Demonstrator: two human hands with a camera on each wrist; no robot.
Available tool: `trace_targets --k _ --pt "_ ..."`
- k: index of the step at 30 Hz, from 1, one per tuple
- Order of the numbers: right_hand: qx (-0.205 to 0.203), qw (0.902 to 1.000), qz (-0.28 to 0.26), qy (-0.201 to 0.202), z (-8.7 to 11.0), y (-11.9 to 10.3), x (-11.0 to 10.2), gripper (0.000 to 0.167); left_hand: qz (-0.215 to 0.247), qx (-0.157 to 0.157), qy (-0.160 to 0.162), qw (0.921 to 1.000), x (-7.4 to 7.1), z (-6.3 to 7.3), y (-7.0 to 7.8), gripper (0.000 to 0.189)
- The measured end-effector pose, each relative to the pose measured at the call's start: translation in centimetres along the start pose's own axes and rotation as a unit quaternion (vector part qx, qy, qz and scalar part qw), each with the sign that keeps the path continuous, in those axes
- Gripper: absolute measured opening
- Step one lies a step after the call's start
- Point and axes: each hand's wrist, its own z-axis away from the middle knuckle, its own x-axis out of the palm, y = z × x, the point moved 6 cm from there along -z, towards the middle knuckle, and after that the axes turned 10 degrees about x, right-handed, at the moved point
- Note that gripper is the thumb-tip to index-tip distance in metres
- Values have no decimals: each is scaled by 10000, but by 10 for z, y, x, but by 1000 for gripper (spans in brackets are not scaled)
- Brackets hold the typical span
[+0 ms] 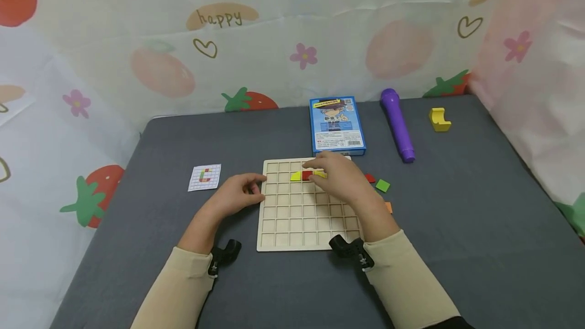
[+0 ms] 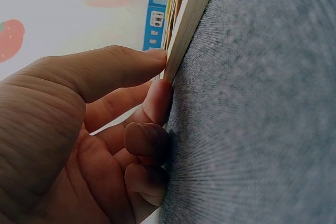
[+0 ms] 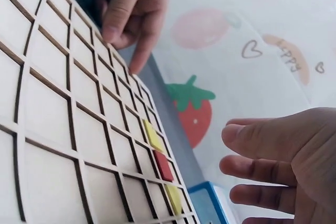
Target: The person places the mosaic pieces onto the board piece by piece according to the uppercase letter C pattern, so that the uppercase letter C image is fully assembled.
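A pale wooden grid board (image 1: 283, 212) lies on the table, its upper part holding a yellow tile (image 3: 153, 135), a red tile (image 3: 163, 165) and another yellow tile (image 3: 174, 199) in a row. My left hand (image 1: 239, 192) touches the board's left edge with thumb and index fingertips set apart along it. In the left wrist view, the other fingers of this left hand (image 2: 89, 124) are bent near the cloth. My right hand (image 1: 340, 176) hovers over the upper right of the board, close by the tiles. Seen from the right wrist, its thumb and fingers (image 3: 262, 140) are spread with nothing between them.
Left of the board lies a small pattern card (image 1: 204, 177). Beyond it stand a blue box (image 1: 338, 125), a purple microphone (image 1: 397, 125) and a yellow block (image 1: 440, 120). A green tile (image 1: 382, 185), a red one (image 1: 369, 178) and an orange one (image 1: 389, 207) lie right of the board.
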Motion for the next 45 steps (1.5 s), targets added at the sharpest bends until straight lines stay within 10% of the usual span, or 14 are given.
trace_targets --k 28,37,45 --pt "2123 9730 -804 -409 33 122 -53 28 161 -145 -14 9998 0 0 -3 48" --pt "2853 9523 -556 -935 43 135 -50 27 125 -98 -20 9999 0 0 -4 49" --pt "2854 9544 -439 -759 42 134 -52 27 121 -68 -15 9999 0 0 -3 49"
